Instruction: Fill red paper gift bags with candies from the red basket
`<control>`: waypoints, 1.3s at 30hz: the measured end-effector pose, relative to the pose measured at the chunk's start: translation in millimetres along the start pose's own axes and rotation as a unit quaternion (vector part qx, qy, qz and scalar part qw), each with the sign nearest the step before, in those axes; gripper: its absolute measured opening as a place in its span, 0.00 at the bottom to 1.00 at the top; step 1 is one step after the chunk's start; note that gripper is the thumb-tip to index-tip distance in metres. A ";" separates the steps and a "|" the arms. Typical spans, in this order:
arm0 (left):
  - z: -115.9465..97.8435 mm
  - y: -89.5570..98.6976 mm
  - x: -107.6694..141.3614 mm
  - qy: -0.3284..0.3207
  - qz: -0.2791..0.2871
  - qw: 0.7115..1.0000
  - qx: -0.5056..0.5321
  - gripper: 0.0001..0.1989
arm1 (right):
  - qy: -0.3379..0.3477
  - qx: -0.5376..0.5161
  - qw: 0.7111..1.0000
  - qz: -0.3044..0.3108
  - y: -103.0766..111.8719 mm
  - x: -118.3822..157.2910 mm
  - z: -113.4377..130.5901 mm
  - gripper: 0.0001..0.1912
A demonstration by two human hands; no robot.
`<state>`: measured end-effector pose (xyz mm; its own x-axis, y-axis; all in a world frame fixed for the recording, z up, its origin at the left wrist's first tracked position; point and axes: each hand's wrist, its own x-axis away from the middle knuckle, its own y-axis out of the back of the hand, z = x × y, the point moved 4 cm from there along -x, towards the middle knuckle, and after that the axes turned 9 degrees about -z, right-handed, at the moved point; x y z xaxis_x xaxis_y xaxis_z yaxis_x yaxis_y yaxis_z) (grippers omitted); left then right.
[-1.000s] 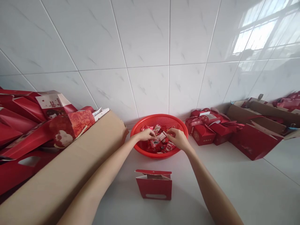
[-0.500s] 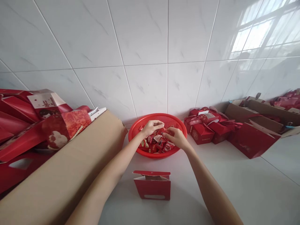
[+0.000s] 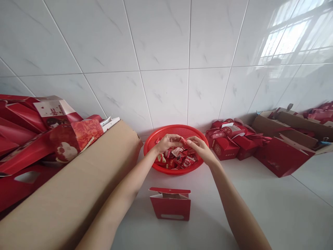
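Observation:
Both hands are over a red plastic basket (image 3: pixel 179 172) that holds several wrapped candies (image 3: pixel 179 159). My left hand (image 3: pixel 167 143) is closed, its thumb and fingertips pinching one end of a small red-wrapped candy (image 3: pixel 183 141). On the other side of that candy, my right hand (image 3: pixel 201 148) pinches it too, fingers together. In front of the basket a red paper box (image 3: pixel 171 207) stands upright on the counter, its top flaps partly open, with a pale cut-out low on its near side.
A big cardboard carton (image 3: pixel 85 177) full of red gift bags and boxes (image 3: pixel 23 139) lies at left. To the right stand several closed red boxes (image 3: pixel 226 147), a larger red box (image 3: pixel 282 156) and another open carton (image 3: pixel 299 128). The tiled wall (image 3: pixel 163 93) rises behind.
My hands have come slightly closer together around the small red candy above the basket. The whole view has shifted a little; the boxes and basket stay in place.

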<state>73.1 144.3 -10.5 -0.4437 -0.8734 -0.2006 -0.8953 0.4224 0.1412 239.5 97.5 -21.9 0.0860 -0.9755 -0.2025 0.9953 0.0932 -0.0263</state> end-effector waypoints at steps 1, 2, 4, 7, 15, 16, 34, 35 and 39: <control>-0.6 0.7 0.6 -0.007 -0.002 1.000 0.000 0.17 | -0.013 -0.014 1.000 0.007 0.3 0.1 1.0 0.20; -1.1 1.3 1.1 -0.012 -0.004 1.000 -0.002 0.17 | -0.021 -0.019 1.000 0.015 0.5 -0.2 1.4 0.21; -0.7 2.4 1.2 -0.017 -0.010 1.000 -0.015 0.17 | -0.027 -0.013 0.999 0.037 -0.1 -1.6 0.6 0.21; 3.5 7.9 -2.4 -0.011 -0.048 0.997 -0.064 0.15 | -0.029 -0.014 0.998 0.053 -0.8 -4.2 -3.3 0.21; 24.9 54.9 3.7 0.109 -0.177 0.907 -0.367 0.04 | -0.038 -0.084 0.996 -0.013 3.5 -7.2 -8.2 0.16; 26.6 58.5 7.8 0.130 -0.171 0.889 -0.404 0.04 | -0.036 -0.086 0.995 -0.023 4.1 -7.6 -8.5 0.16; 47.0 49.4 25.0 0.247 -0.035 0.846 -0.471 0.18 | 0.020 -0.080 0.990 -0.112 9.7 -9.0 -9.6 0.11; 46.6 49.5 24.9 0.245 -0.029 0.859 -0.448 0.18 | 0.021 -0.079 0.990 -0.115 9.6 -8.7 -9.4 0.10; 39.2 48.6 21.7 0.202 -0.051 0.916 -0.342 0.14 | 0.024 -0.105 0.986 -0.126 10.1 -8.0 -7.9 0.11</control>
<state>18.5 155.3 -46.1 -0.1848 -0.9768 0.1081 -0.6370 0.2028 0.7438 248.5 107.8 -28.2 -0.1710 -0.9626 -0.2103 0.9532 -0.1076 -0.2826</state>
